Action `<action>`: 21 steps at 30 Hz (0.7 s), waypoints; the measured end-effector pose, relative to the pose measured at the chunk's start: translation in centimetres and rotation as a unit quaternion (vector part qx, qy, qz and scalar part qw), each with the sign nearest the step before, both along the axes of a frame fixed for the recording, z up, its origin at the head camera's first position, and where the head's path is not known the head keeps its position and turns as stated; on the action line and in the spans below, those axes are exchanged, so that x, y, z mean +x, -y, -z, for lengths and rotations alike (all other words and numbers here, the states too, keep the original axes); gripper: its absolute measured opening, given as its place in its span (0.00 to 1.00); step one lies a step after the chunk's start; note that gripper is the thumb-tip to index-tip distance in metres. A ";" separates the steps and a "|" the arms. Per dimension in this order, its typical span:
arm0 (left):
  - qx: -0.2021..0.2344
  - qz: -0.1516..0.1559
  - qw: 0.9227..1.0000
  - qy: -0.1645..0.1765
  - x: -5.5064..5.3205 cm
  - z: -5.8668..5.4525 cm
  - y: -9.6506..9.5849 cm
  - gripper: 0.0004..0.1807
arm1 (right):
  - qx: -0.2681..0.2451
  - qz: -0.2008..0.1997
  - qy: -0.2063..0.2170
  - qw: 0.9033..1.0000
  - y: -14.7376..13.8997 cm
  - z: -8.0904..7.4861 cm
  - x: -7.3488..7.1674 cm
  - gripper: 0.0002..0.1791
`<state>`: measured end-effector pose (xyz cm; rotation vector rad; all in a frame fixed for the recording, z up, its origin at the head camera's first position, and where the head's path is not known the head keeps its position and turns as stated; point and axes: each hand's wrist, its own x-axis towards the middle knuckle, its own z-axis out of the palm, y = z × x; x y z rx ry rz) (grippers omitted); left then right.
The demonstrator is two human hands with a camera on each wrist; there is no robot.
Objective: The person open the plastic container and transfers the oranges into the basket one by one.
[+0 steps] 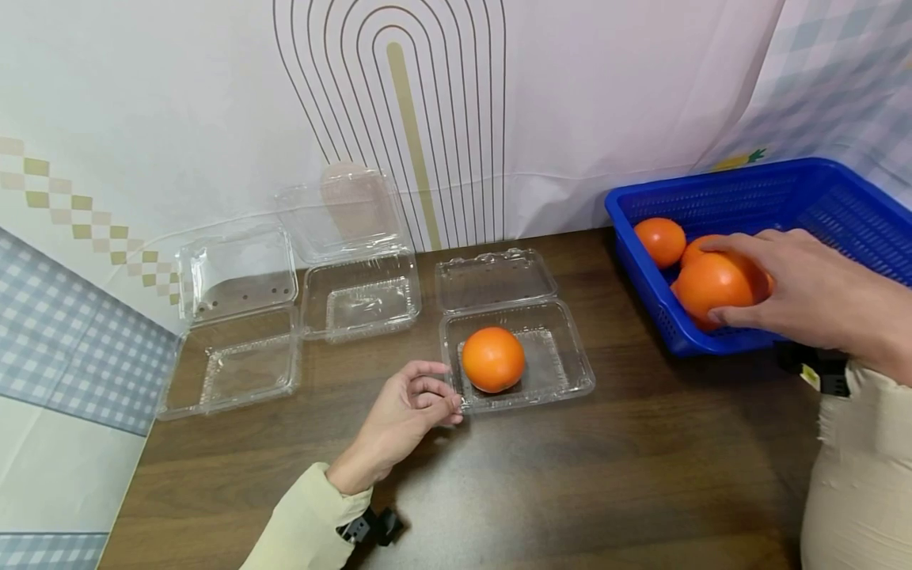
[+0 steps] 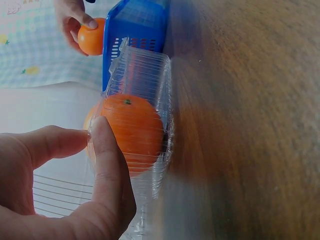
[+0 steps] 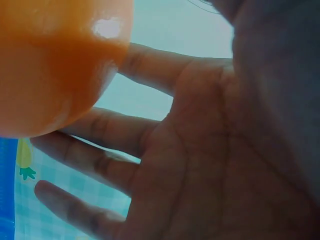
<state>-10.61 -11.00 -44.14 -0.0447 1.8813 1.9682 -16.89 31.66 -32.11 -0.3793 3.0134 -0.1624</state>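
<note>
My right hand (image 1: 805, 289) grips an orange (image 1: 716, 283) above the near left corner of a blue plastic basket (image 1: 694, 342). In the right wrist view that orange (image 3: 60, 65) lies against the fingers, with the palm facing it. Thumb and forefinger of my left hand (image 1: 409, 416) pinch the near left rim of an open clear plastic clamshell box (image 1: 580, 380). One orange (image 1: 493, 360) sits in the left part of this box. The left wrist view shows the orange (image 2: 132, 132) through the clear wall, stem end showing.
Two more open clamshell boxes, a middle one (image 1: 409, 317) and a left one (image 1: 167, 404), stand on the wooden table (image 1: 541, 491), lids tilted back toward the wall covering (image 1: 570, 95). Inside the basket more oranges (image 1: 660, 241) lie at its left end.
</note>
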 end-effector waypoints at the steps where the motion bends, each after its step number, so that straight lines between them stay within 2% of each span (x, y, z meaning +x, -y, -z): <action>1: 0.000 -0.001 1.000 0.000 0.0 0.0 0.0 0.27 | -0.001 0.001 0.005 1.000 -0.1 0.0 0.0 0.45; 7: -0.001 -0.002 1.000 -0.001 0.0 0.0 0.0 0.27 | -0.018 0.015 0.048 0.999 -0.6 0.4 -0.2 0.43; 15: 0.000 -0.001 1.000 -0.002 0.0 0.0 0.0 0.27 | -0.004 0.013 0.055 0.998 -0.6 0.8 -0.5 0.42; 21: 0.001 0.000 1.000 -0.002 0.0 0.0 -0.1 0.27 | -0.017 0.036 0.083 0.996 -0.7 0.9 -0.6 0.41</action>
